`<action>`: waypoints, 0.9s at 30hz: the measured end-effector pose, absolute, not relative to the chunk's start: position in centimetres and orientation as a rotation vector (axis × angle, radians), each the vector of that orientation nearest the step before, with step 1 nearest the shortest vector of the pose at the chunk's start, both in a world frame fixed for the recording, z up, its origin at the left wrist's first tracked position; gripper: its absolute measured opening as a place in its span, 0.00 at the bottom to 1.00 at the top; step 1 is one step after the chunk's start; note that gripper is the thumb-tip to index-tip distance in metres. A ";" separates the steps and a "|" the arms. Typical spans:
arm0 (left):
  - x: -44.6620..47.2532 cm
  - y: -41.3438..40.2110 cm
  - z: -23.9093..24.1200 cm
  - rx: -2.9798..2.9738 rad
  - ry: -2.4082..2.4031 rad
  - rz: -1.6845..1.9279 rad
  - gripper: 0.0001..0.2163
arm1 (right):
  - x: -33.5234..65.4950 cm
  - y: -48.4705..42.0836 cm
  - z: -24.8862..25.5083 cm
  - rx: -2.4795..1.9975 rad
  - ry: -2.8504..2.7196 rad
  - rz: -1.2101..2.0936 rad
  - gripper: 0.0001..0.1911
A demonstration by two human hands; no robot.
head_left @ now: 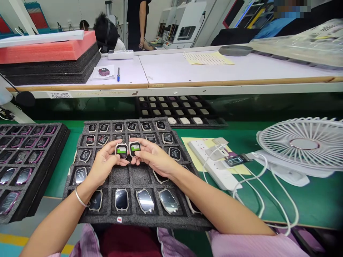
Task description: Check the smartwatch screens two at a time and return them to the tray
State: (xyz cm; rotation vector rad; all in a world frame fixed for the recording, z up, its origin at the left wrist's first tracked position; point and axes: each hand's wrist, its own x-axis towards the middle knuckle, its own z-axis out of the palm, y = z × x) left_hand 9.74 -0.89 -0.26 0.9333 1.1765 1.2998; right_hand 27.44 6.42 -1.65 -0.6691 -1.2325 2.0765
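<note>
Both hands are raised over a dark grey foam tray in front of me. My left hand grips a smartwatch body without a strap, its screen lit with a green band. Close beside it, my right hand pinches a second smartwatch, also showing a green band on its screen. Several more watch bodies lie in the tray's compartments: those at the far side show white text, while a nearer watch has a dark screen. My hands and forearms hide some compartments.
On the left stands a stack of foam trays with purple-rimmed watches. To the right are a white power strip, loose cables and a white fan. A shelf spans the back, above another watch tray. Other people are beyond it.
</note>
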 end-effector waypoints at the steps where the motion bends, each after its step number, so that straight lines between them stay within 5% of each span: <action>1: 9.8 -0.9 -0.2 0.923 1.178 1.296 0.22 | 27.4 6.4 -1.7 -0.674 -1.241 2.068 0.23; 27: 9.3 -0.1 1.4 0.845 1.077 1.358 0.23 | 26.9 6.7 -0.2 -0.630 -1.207 2.033 0.19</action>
